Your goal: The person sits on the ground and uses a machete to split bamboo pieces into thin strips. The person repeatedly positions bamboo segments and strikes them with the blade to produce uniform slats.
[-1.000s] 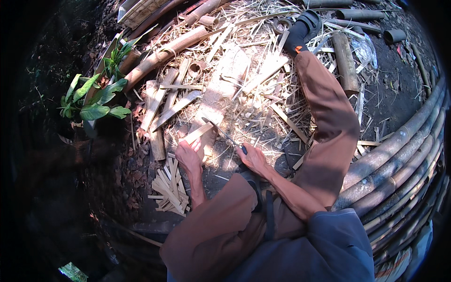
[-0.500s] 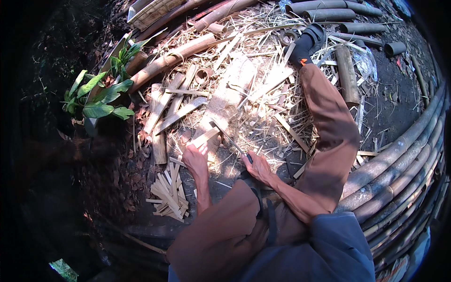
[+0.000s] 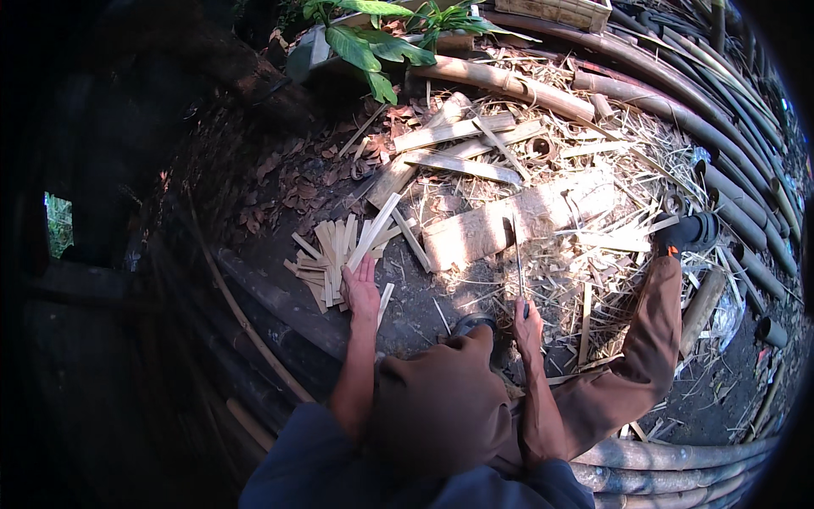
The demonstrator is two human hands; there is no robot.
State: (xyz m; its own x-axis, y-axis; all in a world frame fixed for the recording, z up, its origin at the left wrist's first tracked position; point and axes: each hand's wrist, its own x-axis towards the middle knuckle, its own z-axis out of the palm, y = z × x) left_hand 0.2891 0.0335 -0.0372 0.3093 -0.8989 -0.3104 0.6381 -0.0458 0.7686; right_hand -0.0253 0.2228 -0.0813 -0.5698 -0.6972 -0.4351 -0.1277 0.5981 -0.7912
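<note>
My left hand (image 3: 362,291) is over the near edge of a pile of pale split bamboo strips (image 3: 329,246) on the ground. Between its thumb and fingers is the lower end of one longer bamboo strip (image 3: 374,230), which slants up and to the right across the pile. My right hand (image 3: 527,326) is closed round the dark handle of a knife (image 3: 519,257). The narrow blade points away from me, its tip over the near edge of a thick, flat wooden block (image 3: 471,231). That block lies in the sunlit shavings.
Split bamboo pieces (image 3: 462,165) lie beyond the pile, near a leafy green plant (image 3: 373,47). Shavings (image 3: 606,284) cover the ground about my outstretched leg (image 3: 649,339). Bamboo poles (image 3: 670,454) lie at the lower right, with more along the far edge.
The view has swung left. My left hand has moved from the wooden block to the strip pile, carrying a bamboo strip. My right hand still holds the knife, now pointing straight away from me.
</note>
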